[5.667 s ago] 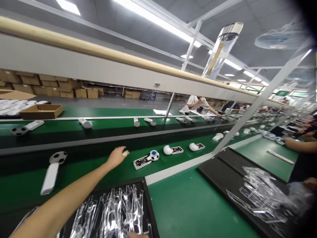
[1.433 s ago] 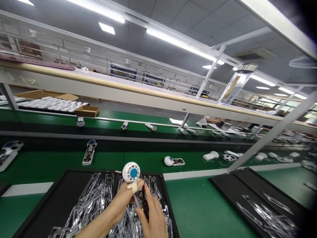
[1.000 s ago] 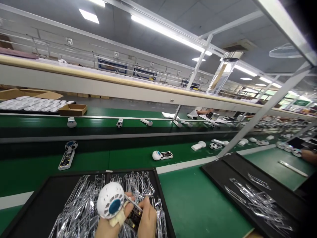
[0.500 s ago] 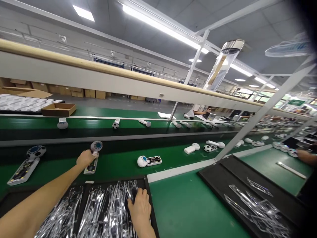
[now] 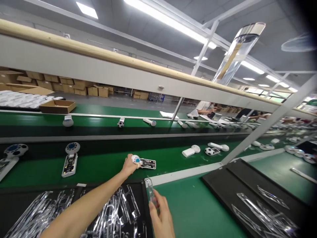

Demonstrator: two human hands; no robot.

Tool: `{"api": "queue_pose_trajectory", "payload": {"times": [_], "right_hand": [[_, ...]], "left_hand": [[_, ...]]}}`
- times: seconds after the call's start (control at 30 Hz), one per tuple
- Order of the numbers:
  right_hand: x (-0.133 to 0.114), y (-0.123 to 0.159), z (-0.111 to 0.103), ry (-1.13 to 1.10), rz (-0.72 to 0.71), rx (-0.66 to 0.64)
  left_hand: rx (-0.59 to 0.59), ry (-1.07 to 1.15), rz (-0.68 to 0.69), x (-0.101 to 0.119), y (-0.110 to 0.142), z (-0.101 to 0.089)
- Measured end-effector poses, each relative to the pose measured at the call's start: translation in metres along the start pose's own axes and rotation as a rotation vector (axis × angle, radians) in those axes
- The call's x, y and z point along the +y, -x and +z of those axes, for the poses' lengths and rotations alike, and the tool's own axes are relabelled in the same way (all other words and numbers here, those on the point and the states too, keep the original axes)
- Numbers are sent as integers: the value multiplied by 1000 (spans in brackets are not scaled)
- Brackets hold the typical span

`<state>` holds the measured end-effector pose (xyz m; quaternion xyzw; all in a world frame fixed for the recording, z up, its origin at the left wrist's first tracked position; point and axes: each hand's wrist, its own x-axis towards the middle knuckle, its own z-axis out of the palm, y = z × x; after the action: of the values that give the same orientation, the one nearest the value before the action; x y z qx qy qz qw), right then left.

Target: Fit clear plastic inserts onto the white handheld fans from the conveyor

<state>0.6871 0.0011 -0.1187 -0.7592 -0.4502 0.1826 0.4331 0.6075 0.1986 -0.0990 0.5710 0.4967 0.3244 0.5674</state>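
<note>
My left hand (image 5: 129, 166) reaches over the green belt, fingers closed on the round head of a white device (image 5: 148, 163) whose flat body lies open with a dark circuit board showing. In my right hand (image 5: 161, 211) a clear plastic frame (image 5: 150, 188) is pinched, raised at the right edge of a black tray (image 5: 81, 190). Many similar clear frames (image 5: 111, 211) lie heaped in that tray below my left forearm. To the left on the belt rests another open device (image 5: 70, 160) with a blue-patterned round head, untouched.
A second black tray (image 5: 230, 178) with clear frames stands at right, beside a slanted white post (image 5: 264, 122). More white devices (image 5: 191, 151) lie along the belt. A white beam with a wooden rail (image 5: 123, 67) crosses ahead. A person's arm (image 5: 210, 109) shows beyond.
My left hand has let go of one device and moved right to another. My right hand has lifted a clear frame from the tray. Devices at left have shifted further left.
</note>
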Motion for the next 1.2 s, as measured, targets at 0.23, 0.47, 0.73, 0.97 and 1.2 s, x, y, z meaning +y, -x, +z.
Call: {"api": "queue_pose_trajectory", "payload": {"times": [0.23, 0.47, 0.73, 0.97, 1.2], "right_hand": [[-55, -5, -6, 305, -463, 22], [-105, 33, 38, 347, -485, -73], [-151, 90, 76, 70, -164, -113], [-159, 106, 80, 8, -163, -105], [-153, 119, 78, -67, -297, -172]], "left_hand": [[-16, 50, 135, 50, 72, -72], [4, 201, -7, 78, 142, -126], [93, 280, 73, 83, 183, -173], [84, 417, 52, 68, 212, -186], [-62, 498, -228, 23, 231, -184]]}}
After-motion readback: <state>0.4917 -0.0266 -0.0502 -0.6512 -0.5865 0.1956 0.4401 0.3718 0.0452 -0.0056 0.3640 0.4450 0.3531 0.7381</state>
